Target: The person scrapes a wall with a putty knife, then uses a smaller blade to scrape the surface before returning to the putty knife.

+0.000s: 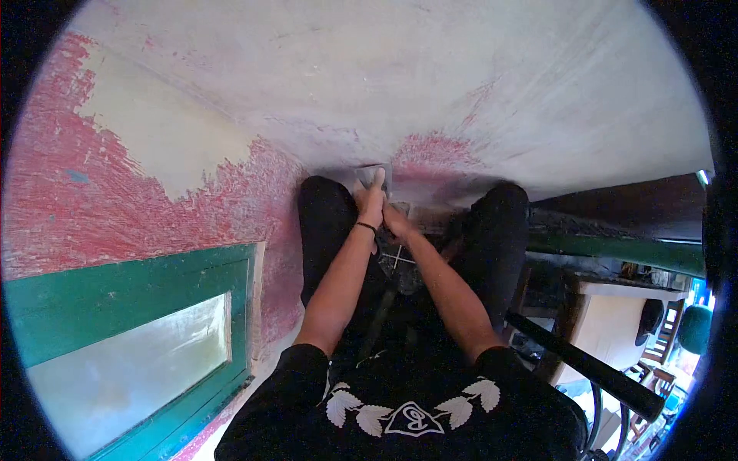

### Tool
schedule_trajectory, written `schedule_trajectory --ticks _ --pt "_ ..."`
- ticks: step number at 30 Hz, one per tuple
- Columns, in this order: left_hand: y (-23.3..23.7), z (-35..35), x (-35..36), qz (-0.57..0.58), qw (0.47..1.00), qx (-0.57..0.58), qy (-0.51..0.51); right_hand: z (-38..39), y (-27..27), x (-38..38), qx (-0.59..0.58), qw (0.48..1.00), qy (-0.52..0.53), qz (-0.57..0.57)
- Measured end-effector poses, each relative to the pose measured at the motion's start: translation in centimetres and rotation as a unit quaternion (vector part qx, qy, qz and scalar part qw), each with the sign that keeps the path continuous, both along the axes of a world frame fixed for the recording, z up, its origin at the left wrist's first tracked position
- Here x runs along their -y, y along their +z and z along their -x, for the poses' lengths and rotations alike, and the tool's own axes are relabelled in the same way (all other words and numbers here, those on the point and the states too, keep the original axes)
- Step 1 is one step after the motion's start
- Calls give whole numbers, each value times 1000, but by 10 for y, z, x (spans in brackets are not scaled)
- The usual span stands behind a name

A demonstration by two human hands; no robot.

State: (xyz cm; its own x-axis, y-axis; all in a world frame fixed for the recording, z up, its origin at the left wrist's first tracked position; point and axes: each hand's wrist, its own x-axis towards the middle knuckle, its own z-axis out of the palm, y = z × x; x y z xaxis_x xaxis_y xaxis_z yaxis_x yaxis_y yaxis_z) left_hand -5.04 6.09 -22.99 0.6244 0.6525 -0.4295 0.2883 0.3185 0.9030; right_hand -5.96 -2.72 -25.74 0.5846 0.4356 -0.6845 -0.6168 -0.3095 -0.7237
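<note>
My left hand (370, 201), with a dark band at its wrist, holds a grey sheet (377, 170) that looks like sandpaper against the lower part of the wall (330, 92). One finger lies along the sheet's face. Tucked close beside it, my right hand (397, 221) has its fingers closed; what they grip is mostly hidden, though a grey scrap (401, 207) shows above the knuckles. Both hands meet between my bent knees. Just right of the sheet, a patch of red paint (438, 150) shows through the pale, scuffed surface.
On the left, a wall of flaking red paint (115, 192) meets a green window frame (138, 280) with a cloudy pane. A black padded bar (584, 365) stands close by my right side. Beyond it are a pale-topped table (607, 326) and wooden chairs (663, 330). Dark tiles (400, 261) lie below my hands.
</note>
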Motion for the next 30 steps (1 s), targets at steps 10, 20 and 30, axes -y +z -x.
schedule_trajectory --ticks 10,20,30 --pt "-29 -5 -8 -59 998 1 0 0 -45 -6 40 999 22 -17" --pt "-22 -5 -1 64 996 49 27 -2 -42 9 35 999 24 23" --pt "-26 -5 -7 108 994 16 0 2 1 8 9 999 34 -33"
